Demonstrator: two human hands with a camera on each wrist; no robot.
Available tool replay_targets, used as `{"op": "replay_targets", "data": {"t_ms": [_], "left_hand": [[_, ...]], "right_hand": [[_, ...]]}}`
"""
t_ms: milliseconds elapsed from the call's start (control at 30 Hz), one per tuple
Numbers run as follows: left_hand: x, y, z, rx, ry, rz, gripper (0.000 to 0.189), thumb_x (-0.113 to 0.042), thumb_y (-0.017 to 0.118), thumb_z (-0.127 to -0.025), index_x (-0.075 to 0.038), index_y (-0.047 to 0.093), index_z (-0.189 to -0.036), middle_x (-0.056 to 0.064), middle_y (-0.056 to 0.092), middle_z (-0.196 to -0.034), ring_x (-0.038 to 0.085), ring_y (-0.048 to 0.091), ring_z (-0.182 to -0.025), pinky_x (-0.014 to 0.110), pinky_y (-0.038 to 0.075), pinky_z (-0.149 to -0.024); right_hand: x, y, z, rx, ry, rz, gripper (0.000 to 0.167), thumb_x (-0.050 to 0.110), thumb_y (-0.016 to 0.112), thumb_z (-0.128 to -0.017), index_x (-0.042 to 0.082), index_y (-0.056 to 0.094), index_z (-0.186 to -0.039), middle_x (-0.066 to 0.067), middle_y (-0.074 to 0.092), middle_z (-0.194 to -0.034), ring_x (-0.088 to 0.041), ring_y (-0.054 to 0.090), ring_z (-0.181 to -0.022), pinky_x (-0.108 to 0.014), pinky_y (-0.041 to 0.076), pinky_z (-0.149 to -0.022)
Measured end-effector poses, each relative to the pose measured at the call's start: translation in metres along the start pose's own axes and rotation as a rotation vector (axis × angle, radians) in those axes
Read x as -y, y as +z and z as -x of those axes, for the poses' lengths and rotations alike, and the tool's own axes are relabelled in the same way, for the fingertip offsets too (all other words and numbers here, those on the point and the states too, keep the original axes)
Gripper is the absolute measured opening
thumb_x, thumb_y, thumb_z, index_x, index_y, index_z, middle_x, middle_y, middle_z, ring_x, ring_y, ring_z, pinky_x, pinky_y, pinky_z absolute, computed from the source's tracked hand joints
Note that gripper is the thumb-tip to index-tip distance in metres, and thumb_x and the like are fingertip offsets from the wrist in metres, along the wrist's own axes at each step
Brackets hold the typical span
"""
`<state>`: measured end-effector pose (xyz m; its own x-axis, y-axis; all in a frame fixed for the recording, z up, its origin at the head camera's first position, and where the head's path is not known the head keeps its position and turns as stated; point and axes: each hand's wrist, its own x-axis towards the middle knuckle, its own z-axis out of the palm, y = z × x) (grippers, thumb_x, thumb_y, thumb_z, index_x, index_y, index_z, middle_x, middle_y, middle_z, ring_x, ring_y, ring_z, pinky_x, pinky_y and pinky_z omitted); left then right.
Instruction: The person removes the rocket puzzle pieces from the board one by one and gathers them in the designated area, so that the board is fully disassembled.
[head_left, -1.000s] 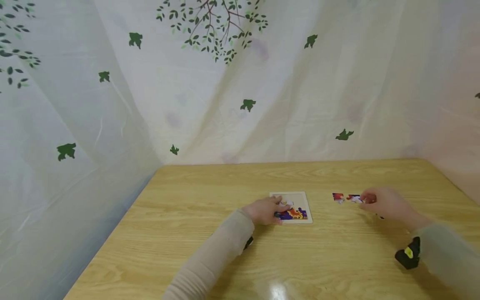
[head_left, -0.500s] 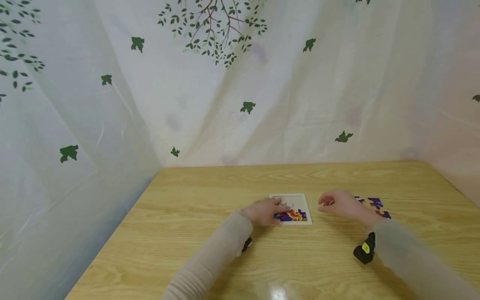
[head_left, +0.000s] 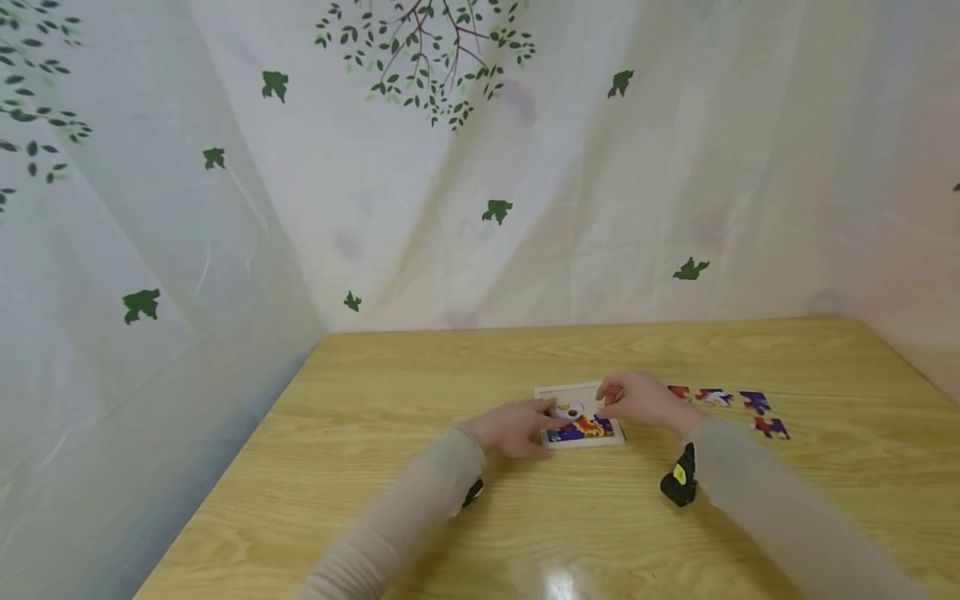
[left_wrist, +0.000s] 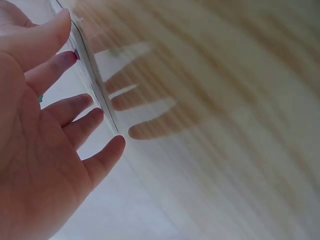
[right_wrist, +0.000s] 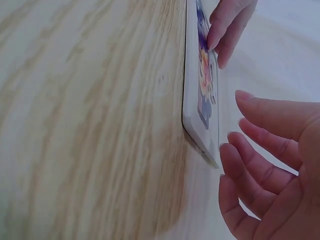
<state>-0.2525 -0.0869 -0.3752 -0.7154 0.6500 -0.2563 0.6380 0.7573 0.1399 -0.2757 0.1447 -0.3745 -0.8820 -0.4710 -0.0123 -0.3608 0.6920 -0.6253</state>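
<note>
A jigsaw puzzle tray [head_left: 585,447] with a pale rim lies on the table in the head view. Joined pieces [head_left: 587,429] in purple and orange fill its near part. Above them is a white piece with a dark eye [head_left: 572,410]. My left hand [head_left: 513,428] rests at the tray's left side, thumb and fingers reaching over it. Its extended fingers [left_wrist: 82,127] lie along the tray's edge in the left wrist view. My right hand [head_left: 641,400] is at the tray's right side, fingers loosely bent. Nothing shows between its fingertips in the right wrist view.
Several loose puzzle pieces lie right of the tray, among them a purple piece [head_left: 753,402] and a red-and-purple piece [head_left: 771,428]. The wooden table [head_left: 375,400] meets a pale curtain [head_left: 420,250] printed with leaves and birds at the back.
My right hand has moved left from the loose pieces to the tray, leaving those pieces uncovered. The tray has turned slightly, and my left hand has shifted a little left.
</note>
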Motion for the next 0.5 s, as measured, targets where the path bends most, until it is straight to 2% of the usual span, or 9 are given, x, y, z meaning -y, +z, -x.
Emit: {"op": "replay_targets", "data": {"t_ms": [267, 500], "left_hand": [[0.003, 0.002, 0.012, 0.013, 0.079, -0.024, 0.057, -0.031, 0.060, -0.093, -0.020, 0.040, -0.145, 0.007, 0.027, -0.155, 0.022, 0.031, -0.140, 0.031, 0.027, -0.113], [0.004, -0.001, 0.012, 0.045, 0.074, 0.025, 0.058, -0.033, 0.059, -0.093, -0.019, 0.039, -0.145, 0.007, 0.022, -0.157, 0.024, 0.025, -0.143, 0.034, 0.022, -0.116]], "right_hand": [[0.009, 0.011, -0.012, 0.024, -0.037, -0.033, 0.020, 0.011, 0.072, -0.082, 0.000, 0.065, -0.097, -0.012, 0.067, -0.096, -0.026, 0.063, -0.090, -0.039, 0.053, -0.077], [0.011, 0.016, -0.021, 0.032, -0.046, 0.003, 0.020, 0.010, 0.071, -0.082, 0.001, 0.065, -0.100, -0.012, 0.065, -0.099, -0.025, 0.061, -0.091, -0.039, 0.052, -0.078]]}}
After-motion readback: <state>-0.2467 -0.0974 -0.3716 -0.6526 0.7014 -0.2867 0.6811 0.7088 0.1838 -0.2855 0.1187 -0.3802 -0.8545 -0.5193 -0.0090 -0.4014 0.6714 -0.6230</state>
